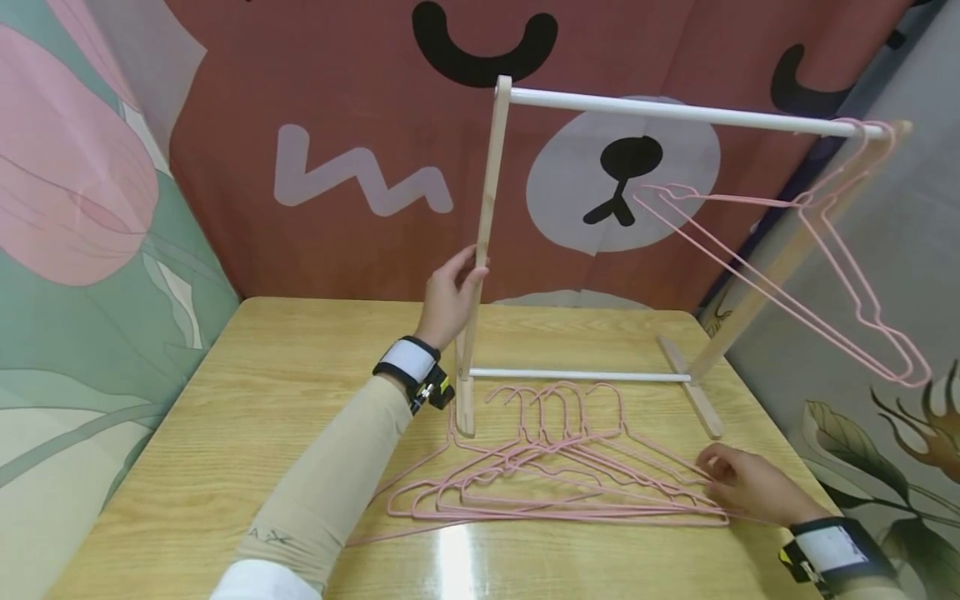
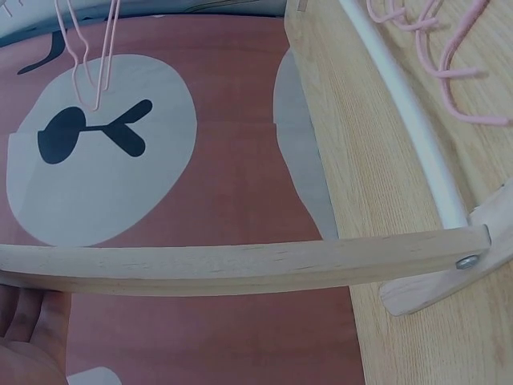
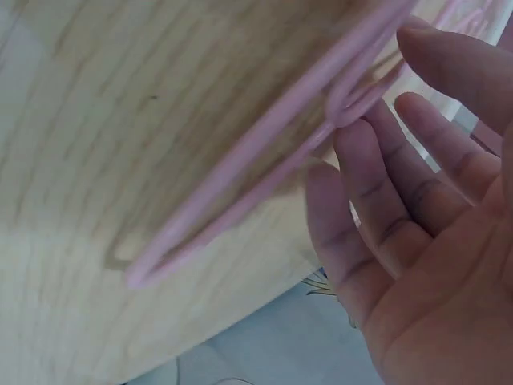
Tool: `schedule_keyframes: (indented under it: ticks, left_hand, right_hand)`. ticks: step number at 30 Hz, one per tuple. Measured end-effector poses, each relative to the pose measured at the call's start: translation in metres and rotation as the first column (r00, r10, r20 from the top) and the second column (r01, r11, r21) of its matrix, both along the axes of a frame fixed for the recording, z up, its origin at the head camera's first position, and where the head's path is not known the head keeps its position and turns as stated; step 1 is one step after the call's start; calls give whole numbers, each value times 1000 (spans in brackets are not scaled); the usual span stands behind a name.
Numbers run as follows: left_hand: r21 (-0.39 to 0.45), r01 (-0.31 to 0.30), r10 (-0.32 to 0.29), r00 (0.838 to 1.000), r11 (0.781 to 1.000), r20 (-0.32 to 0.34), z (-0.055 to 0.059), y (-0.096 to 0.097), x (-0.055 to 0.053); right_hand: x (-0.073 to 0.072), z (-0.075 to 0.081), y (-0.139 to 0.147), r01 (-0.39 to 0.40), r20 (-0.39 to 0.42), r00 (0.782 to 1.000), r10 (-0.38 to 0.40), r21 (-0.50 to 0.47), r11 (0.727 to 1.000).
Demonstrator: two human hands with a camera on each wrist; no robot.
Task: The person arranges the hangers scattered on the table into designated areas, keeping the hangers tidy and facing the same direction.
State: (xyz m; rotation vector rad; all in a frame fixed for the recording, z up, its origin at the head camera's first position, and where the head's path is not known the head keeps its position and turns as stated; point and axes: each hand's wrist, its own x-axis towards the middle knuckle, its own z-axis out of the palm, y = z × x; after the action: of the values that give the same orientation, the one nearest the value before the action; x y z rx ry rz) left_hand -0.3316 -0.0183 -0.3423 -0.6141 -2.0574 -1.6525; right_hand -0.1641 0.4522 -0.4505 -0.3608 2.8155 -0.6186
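Observation:
My left hand (image 1: 450,293) grips the upright wooden post (image 1: 489,179) of a garment rack, thumb on one side and fingers on the other. In the left wrist view that post (image 2: 240,265) runs across the picture, with part of the hand at the lower left. Several pink clothes hangers (image 1: 525,517) lie overlapped on the table, hooks pointing toward the rack. At their right-hand corners is my right hand (image 1: 750,483). The right wrist view shows its fingers (image 3: 369,184) loosely bent at a hanger's end (image 3: 232,180), the thumb held apart from them.
A white top rail (image 1: 675,112) carries two pink hangers (image 1: 847,267) at its right end. Low between the feet runs a white bar (image 1: 577,375). The wooden table (image 1: 300,358) meets a printed bear curtain (image 1: 337,250) behind and patterned cloths on both sides.

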Motion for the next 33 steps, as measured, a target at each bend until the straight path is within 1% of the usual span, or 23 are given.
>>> schedule_keyframes:
  ticks: [1,3,5,9,12,16,18,22,24,28,29,33]
  left_hand:
    - [-1,-1,1,1000,1000,0,0,0,0]
    - [-1,1,-1,1000,1000,-5,0,0,-1]
    - [-2,0,0,1000,1000,-5,0,0,-1]
    - [-3,-2,2,1000,1000,-6,0,0,-1]
    - [-4,-3,3,1000,1000,-8,0,0,-1]
    - [-8,-1,1,1000,1000,-12,0,0,-1]
    - [-9,-1,1,1000,1000,-12,0,0,0]
    - [-16,-1,1,1000,1000,-6,-2,1,0]
    - [-11,-1,1,1000,1000,-10,-2,1,-1]
    - [-2,-6,6,1000,1000,-26,1,0,-6]
    - [0,-5,5,1000,1000,-24,1,0,-6]
    - [-11,-8,8,1000,1000,-8,-1,1,-5]
  right_hand:
    - [0,-1,0,20,9,1000,-20,1,1000]
    - [-1,-2,0,34,23,999,-34,0,999]
    - [-1,-3,1,27,26,999,-26,-3,1000]
    - [-1,-4,3,-13,13,1000,13,-13,1000]
    - [-1,-4,5,-68,-18,998,67,-28,997]
    - [-1,-4,8,-116,-20,993,115,-61,991]
    - [0,-4,8,-115,-5,993,115,-69,991]
    - [2,-6,11,-128,2,992,129,-80,988]
    - [1,-4,12,-133,-4,991,134,-85,987]
    - [-3,0,13,-150,-52,988,146,-97,984]
    - [-2,0,13,-157,-65,986,151,-98,983]
    - [2,-2,15,-156,-65,987,150,-120,980]
